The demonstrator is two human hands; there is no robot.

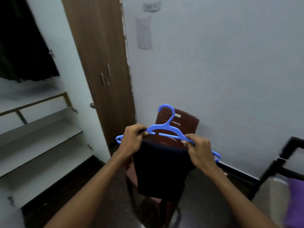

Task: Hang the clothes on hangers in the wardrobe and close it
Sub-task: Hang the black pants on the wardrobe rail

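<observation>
I hold a blue plastic hanger level in front of me, hook up. A dark folded garment hangs from its lower bar. My left hand grips the hanger's left shoulder and the cloth's top edge. My right hand pinches the right shoulder together with the cloth. The wardrobe stands open at the left, with white shelves and dark clothes hanging in its upper part.
A brown plastic chair stands right behind the hanger against the grey wall. A closed brown wooden cupboard rises beside the wardrobe. At the right is a black bed frame with purple cloth on it.
</observation>
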